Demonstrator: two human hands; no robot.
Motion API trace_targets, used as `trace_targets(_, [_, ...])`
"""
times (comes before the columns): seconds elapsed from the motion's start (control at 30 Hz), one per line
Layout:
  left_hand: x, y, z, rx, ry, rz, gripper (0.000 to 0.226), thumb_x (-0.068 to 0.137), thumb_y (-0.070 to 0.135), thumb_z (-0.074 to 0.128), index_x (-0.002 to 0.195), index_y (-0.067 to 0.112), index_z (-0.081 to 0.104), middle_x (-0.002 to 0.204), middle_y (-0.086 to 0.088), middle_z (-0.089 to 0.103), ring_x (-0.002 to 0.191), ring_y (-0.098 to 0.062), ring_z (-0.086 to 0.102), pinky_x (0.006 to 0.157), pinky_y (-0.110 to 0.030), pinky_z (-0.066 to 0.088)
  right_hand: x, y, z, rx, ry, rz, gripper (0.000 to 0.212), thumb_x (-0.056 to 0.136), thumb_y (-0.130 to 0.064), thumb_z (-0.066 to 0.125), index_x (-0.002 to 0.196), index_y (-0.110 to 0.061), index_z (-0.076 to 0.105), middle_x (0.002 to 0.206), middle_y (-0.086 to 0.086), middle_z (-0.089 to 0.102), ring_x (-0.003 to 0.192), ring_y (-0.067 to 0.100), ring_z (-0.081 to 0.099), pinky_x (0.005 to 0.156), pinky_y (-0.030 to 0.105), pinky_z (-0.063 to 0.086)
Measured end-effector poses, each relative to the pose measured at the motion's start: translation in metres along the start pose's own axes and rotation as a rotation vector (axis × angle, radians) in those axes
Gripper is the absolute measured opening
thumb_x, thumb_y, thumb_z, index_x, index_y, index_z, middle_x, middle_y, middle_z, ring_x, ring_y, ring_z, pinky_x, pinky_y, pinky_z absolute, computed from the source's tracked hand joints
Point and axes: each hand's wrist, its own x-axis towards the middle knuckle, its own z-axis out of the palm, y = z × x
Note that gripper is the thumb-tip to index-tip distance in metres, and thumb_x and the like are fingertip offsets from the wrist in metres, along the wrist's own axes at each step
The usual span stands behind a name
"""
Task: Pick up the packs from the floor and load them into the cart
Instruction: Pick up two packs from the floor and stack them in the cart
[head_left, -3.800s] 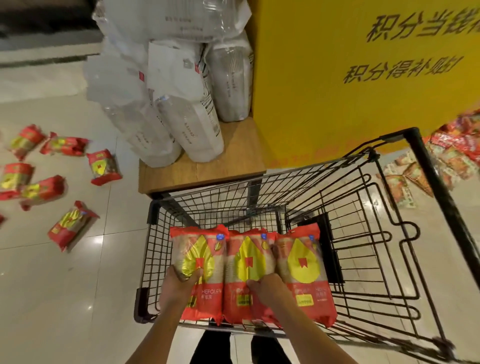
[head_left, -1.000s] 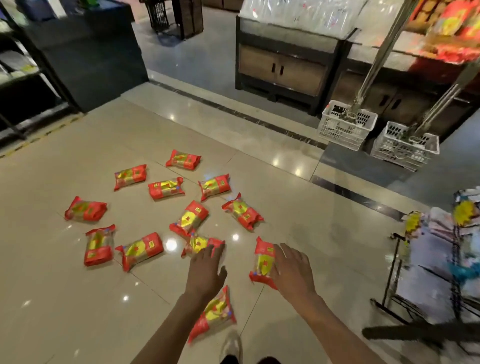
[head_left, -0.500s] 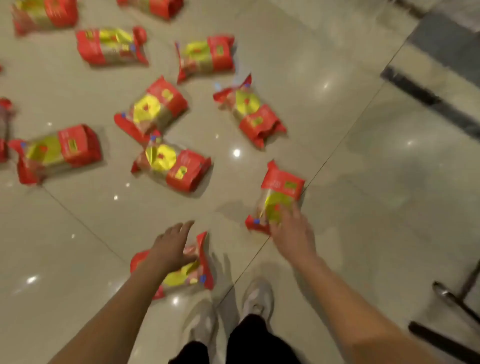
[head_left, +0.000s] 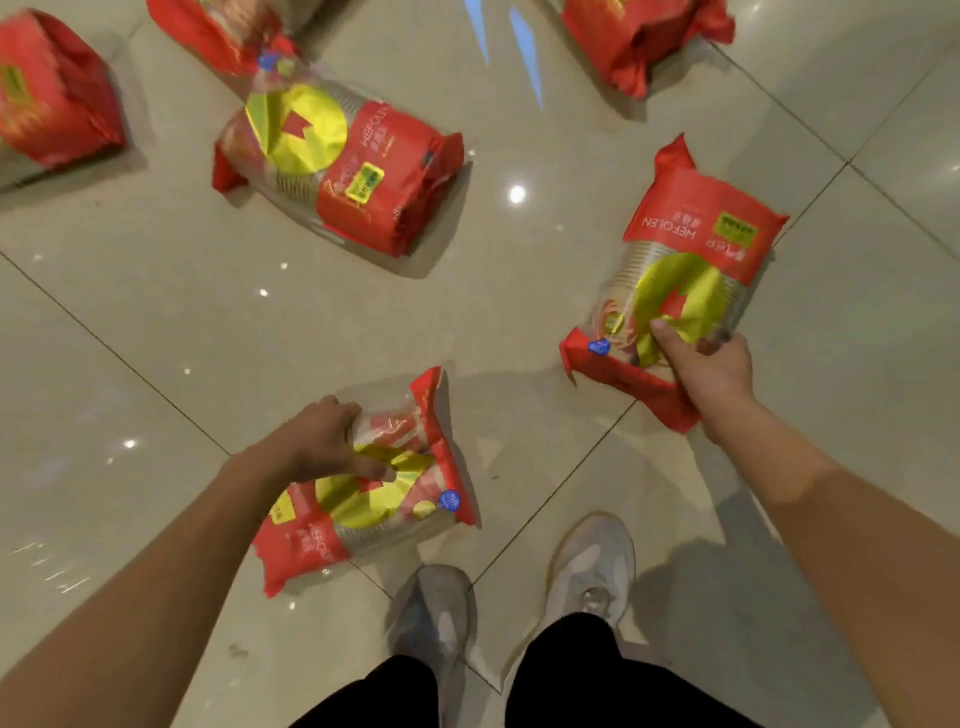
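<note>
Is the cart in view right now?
No, only the tiled floor, packs, shoes, and both hands show: left hand and right hand each grip a pack.

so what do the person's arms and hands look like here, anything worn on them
Both forearms are bare to the frame edge: no sleeves, gloves, watch or rings show on the left hand or the right hand. Lower down, the person wears black trousers and light grey shoes.
</note>
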Motion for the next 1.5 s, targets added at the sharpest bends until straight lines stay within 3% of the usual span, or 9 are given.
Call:
trace_targets(0.17, [-0.023,0.018,0.003,-0.567,0.053,-0.001,0.067,0.061,0.064,0.083,0.113,0.027,0.064,0.101,0.009,0.071,0.087,-0.004,0.068,0.072,-0.021,0.053,-0.008,-0.011,0.003,0.160,-0.030,0.077,0.103,0.025,-0.069,0.093,0.109,-0.022,0.058,0.107,0.002,0.074,0.094,0.019,0.074,0.089,0.045,0.060])
trace_targets(0.27, [-0.039,0.036,-0.005,-0.769,0.108,-0.063,0.078,0.055,0.074,0.076,0.114,0.025,0.063,0.100,0.005,0.076,0.087,-0.013,0.074,0.077,-0.031,0.059,-0.033,-0.026,-0.008,0.140,-0.037,0.077,0.080,0.046,-0.049,0.098,0.106,-0.021,0.052,0.104,0.001,0.070,0.095,0.022,0.071,0.091,0.048,0.059])
trace_targets(0.47, [-0.113,0.093,-0.073,-1.187,0.205,-0.122,0.061,0.073,0.055,0.080,0.118,0.018,0.062,0.097,-0.007,0.079,0.083,-0.027,0.077,0.076,-0.044,0.062,-0.116,-0.071,-0.080,0.075,-0.164,0.049,0.087,0.059,-0.035,0.096,0.131,-0.015,0.052,0.117,0.004,0.068,0.102,0.024,0.069,0.091,0.040,0.056])
trace_targets(0.57, [-0.175,0.133,-0.130,-1.298,0.258,-0.076,0.051,0.079,0.047,0.078,0.117,0.017,0.063,0.095,-0.007,0.079,0.082,-0.028,0.077,0.065,-0.036,0.062,-0.173,-0.111,-0.137,0.102,-0.195,0.024,0.114,0.029,-0.056,0.099,0.127,-0.016,0.055,0.112,0.005,0.073,0.098,0.023,0.072,0.086,0.042,0.059])
trace_targets(0.77, [-0.335,0.225,-0.253,-1.268,0.336,0.111,0.046,0.079,0.040,0.079,0.117,0.017,0.066,0.094,-0.007,0.079,0.082,-0.027,0.077,0.066,-0.035,0.060,-0.283,-0.227,-0.271,0.089,-0.183,-0.097,0.106,0.022,-0.046,0.100,0.114,-0.011,0.060,0.101,0.008,0.074,0.075,0.004,0.073,0.061,0.016,0.054])
trace_targets(0.93, [-0.487,0.291,-0.358,-1.156,0.460,0.255,0.075,0.056,0.061,0.088,0.120,0.028,0.067,0.100,-0.001,0.078,0.087,-0.022,0.076,0.080,-0.043,0.061,-0.375,-0.334,-0.382,0.196,-0.150,-0.219,0.100,0.029,-0.044,0.102,0.116,-0.017,0.061,0.103,0.004,0.076,0.089,0.015,0.075,0.082,0.038,0.060])
trace_targets(1.07, [-0.602,0.343,-0.422,-1.129,0.546,0.357,0.069,0.057,0.060,0.088,0.113,0.024,0.068,0.094,-0.003,0.079,0.082,-0.021,0.076,0.071,-0.037,0.060,-0.449,-0.419,-0.451,0.264,-0.110,-0.339,0.092,0.032,-0.030,0.103,0.112,-0.012,0.062,0.092,0.002,0.079,0.078,0.006,0.075,0.062,0.014,0.055])
trace_targets(1.23, [-0.709,0.389,-0.475,-1.086,0.632,0.526,0.068,0.053,0.062,0.089,0.105,0.024,0.069,0.089,-0.002,0.079,0.079,-0.022,0.077,0.077,-0.045,0.062,-0.521,-0.480,-0.515,0.394,-0.051,-0.471,0.110,0.016,-0.061,0.097,0.114,-0.024,0.061,0.106,0.000,0.074,0.086,0.010,0.075,0.075,0.026,0.059])
trace_targets(1.5, [-0.822,0.433,-0.510,-1.053,0.630,0.763,0.050,0.069,0.048,0.084,0.108,0.024,0.064,0.090,-0.006,0.078,0.072,-0.024,0.077,0.063,-0.038,0.062,-0.620,-0.513,-0.586,0.521,0.065,-0.569,0.102,0.031,-0.045,0.104,0.121,-0.027,0.061,0.107,-0.007,0.077,0.097,0.013,0.074,0.091,0.043,0.059])
